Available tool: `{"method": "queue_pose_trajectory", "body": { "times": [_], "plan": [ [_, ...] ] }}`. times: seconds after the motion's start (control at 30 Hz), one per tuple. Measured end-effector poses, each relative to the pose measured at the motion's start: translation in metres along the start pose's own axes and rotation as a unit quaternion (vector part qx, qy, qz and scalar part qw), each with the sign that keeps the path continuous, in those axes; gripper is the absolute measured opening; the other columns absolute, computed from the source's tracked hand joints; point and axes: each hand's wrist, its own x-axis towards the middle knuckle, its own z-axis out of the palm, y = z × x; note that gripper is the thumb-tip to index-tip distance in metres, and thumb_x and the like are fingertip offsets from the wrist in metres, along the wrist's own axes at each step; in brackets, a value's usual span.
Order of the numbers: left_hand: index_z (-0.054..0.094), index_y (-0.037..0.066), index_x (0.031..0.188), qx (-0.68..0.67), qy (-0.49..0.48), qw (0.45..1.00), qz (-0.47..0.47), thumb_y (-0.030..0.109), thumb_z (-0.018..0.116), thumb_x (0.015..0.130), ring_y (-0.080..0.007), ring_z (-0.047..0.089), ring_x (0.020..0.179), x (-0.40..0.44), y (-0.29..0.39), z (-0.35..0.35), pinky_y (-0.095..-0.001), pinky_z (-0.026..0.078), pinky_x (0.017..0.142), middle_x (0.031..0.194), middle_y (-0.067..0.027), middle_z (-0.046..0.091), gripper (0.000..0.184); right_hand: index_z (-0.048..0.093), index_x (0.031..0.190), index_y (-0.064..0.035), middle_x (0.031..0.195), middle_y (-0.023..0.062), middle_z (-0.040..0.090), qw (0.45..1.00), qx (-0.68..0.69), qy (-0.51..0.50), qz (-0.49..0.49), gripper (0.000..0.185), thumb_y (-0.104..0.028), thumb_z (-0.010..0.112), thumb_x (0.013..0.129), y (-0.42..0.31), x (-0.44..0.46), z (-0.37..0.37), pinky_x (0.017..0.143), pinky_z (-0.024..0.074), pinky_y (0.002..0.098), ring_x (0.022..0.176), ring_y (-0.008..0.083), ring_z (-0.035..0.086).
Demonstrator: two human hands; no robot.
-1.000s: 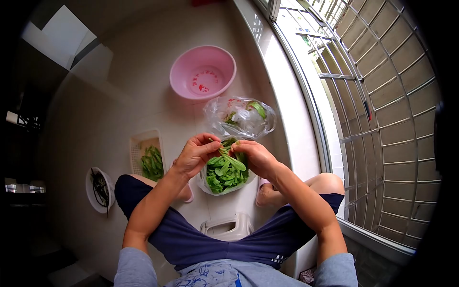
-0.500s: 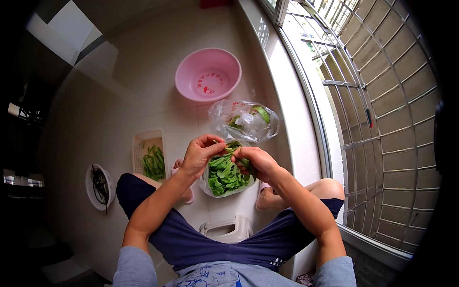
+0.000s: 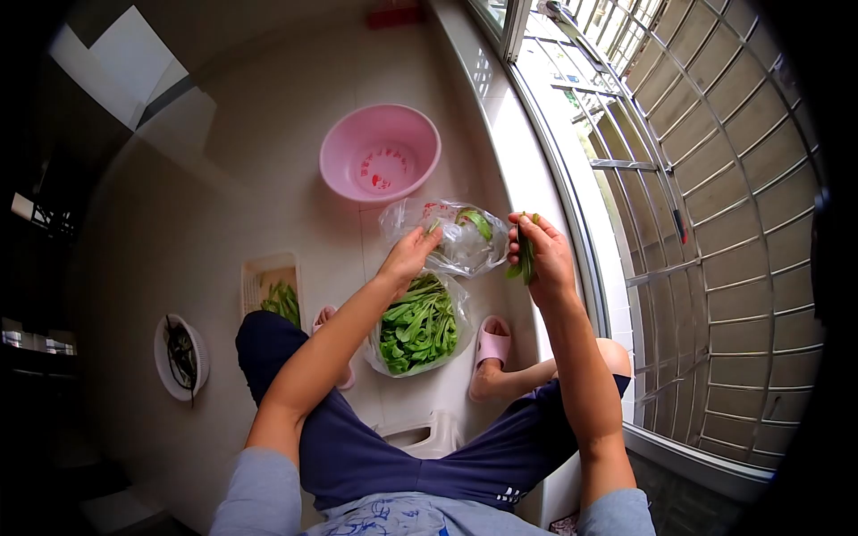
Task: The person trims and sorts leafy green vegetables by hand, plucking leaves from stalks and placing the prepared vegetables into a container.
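Note:
My left hand (image 3: 409, 257) reaches over the near side of a clear plastic bag (image 3: 465, 255), which has a few green leaves (image 3: 476, 222) inside. Its fingers are pinched on a small pale-green bit of stem (image 3: 433, 227). To the right, raised by the window ledge, my right hand (image 3: 549, 254) is closed around a few leafy greens (image 3: 525, 259), their leaves hanging down. Between my feet stands an open plastic bag (image 3: 466, 332) filled with leafy greens (image 3: 416, 329); neither hand touches it.
A pink basin (image 3: 332, 172) sits on the tiled floor ahead. At the left are a basket (image 3: 251, 279) with green pods or leaves and a white round basket (image 3: 164, 362) with dark, long items. A stool (image 3: 438, 438) is under me; a barred window lies right.
My hands have come apart. The left has moved forward and right to the clear bag; the right has moved up and right, carrying the greens.

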Motion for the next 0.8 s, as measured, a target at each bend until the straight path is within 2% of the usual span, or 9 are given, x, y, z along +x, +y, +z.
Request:
{"method": "queue_pose_trajectory", "body": {
  "times": [0.03, 0.17, 0.23, 0.27, 0.33, 0.37, 0.43, 0.63, 0.8],
  "plan": [
    [0.018, -0.004, 0.124, 0.030, -0.010, 0.999, -0.040, 0.040, 0.044, 0.081, -0.0258, 0.023, 0.118, 0.005, 0.002, 0.000, -0.0370, 0.024, 0.096, 0.123, -0.0176, 0.030, 0.067, 0.051, 0.085, -0.0013, 0.064, 0.0024, 0.050, 1.000, -0.002, -0.001, -0.001, 0.014, -0.014, 0.047, 0.081, 0.001, 0.001, -0.001, 0.045, 0.0384, 0.0175, 0.051, 0.0069, 0.045],
    [0.024, -0.002, 0.123, -0.030, 0.037, 0.997, -0.058, 0.047, 0.040, 0.080, -0.0266, 0.016, 0.120, 0.005, 0.009, -0.001, -0.0399, 0.017, 0.097, 0.125, -0.0165, 0.025, 0.067, 0.050, 0.089, -0.0008, 0.067, 0.0037, 0.051, 0.999, 0.001, -0.026, 0.036, 0.015, -0.012, 0.047, 0.080, 0.011, 0.004, -0.002, 0.049, 0.0399, 0.0195, 0.055, 0.0089, 0.047],
    [0.037, -0.001, 0.114, -0.080, 0.040, 0.996, -0.005, 0.042, 0.040, 0.082, -0.0254, 0.031, 0.112, -0.004, 0.025, -0.008, -0.0384, 0.028, 0.092, 0.119, -0.0143, 0.035, 0.053, 0.050, 0.093, -0.0001, 0.068, 0.0041, 0.051, 0.998, -0.001, -0.040, 0.050, 0.017, -0.010, 0.047, 0.080, 0.015, 0.007, -0.002, 0.049, 0.0402, 0.0198, 0.056, 0.0092, 0.047],
    [0.037, -0.001, 0.114, -0.081, 0.046, 0.996, -0.003, 0.042, 0.040, 0.082, -0.0254, 0.031, 0.112, -0.010, 0.033, -0.015, -0.0384, 0.028, 0.092, 0.119, -0.0143, 0.035, 0.053, 0.049, 0.097, 0.0005, 0.069, 0.0041, 0.051, 0.998, 0.001, -0.045, 0.054, 0.020, -0.009, 0.047, 0.079, 0.017, 0.008, -0.002, 0.050, 0.0403, 0.0199, 0.057, 0.0095, 0.047],
    [0.047, 0.000, 0.100, -0.156, 0.026, 0.985, 0.069, 0.036, 0.040, 0.084, -0.0225, 0.043, 0.100, -0.028, 0.053, -0.035, -0.0347, 0.038, 0.083, 0.108, -0.0117, 0.045, 0.040, 0.049, 0.097, 0.0006, 0.069, 0.0041, 0.051, 0.996, -0.008, -0.050, 0.069, 0.020, -0.008, 0.047, 0.079, 0.025, 0.008, 0.000, 0.050, 0.0404, 0.0202, 0.058, 0.0097, 0.048],
    [0.047, 0.000, 0.100, -0.157, 0.038, 0.984, 0.074, 0.036, 0.040, 0.084, -0.0225, 0.043, 0.100, -0.039, 0.063, -0.046, -0.0347, 0.038, 0.083, 0.108, -0.0117, 0.045, 0.040, 0.049, 0.097, 0.0006, 0.070, 0.0041, 0.051, 0.995, -0.018, -0.047, 0.082, 0.020, -0.007, 0.047, 0.078, 0.031, 0.008, 0.002, 0.051, 0.0405, 0.0204, 0.058, 0.0098, 0.048],
    [0.049, 0.001, 0.094, -0.188, 0.058, 0.969, 0.151, 0.029, 0.040, 0.084, -0.0200, 0.048, 0.092, -0.063, 0.082, -0.068, -0.0317, 0.043, 0.074, 0.099, -0.0099, 0.050, 0.031, 0.049, 0.095, -0.0004, 0.071, 0.0049, 0.053, 0.990, -0.047, -0.053, 0.123, 0.021, -0.002, 0.046, 0.074, 0.049, 0.003, 0.007, 0.052, 0.0407, 0.0215, 0.059, 0.0108, 0.049],
    [0.048, 0.001, 0.096, -0.233, 0.150, 0.932, 0.234, 0.021, 0.042, 0.083, -0.0200, 0.047, 0.094, -0.119, 0.102, -0.140, -0.0320, 0.038, 0.081, 0.100, -0.0091, 0.050, 0.025, 0.050, 0.090, -0.0020, 0.069, 0.0042, 0.050, 0.933, -0.115, -0.097, 0.327, 0.017, 0.002, 0.044, 0.075, 0.147, 0.008, 0.061, 0.051, 0.0438, 0.0247, 0.057, 0.0136, 0.049],
    [0.048, 0.002, 0.096, -0.259, 0.221, 0.908, 0.243, 0.021, 0.043, 0.082, -0.0197, 0.047, 0.093, -0.153, 0.096, -0.181, -0.0315, 0.038, 0.080, 0.101, -0.0090, 0.050, 0.024, 0.050, 0.089, -0.0022, 0.070, 0.0051, 0.050, 0.944, -0.128, -0.114, 0.283, 0.015, -0.004, 0.046, 0.074, 0.252, 0.030, 0.168, 0.054, 0.0438, 0.0250, 0.060, 0.0144, 0.050]
  ]
}}
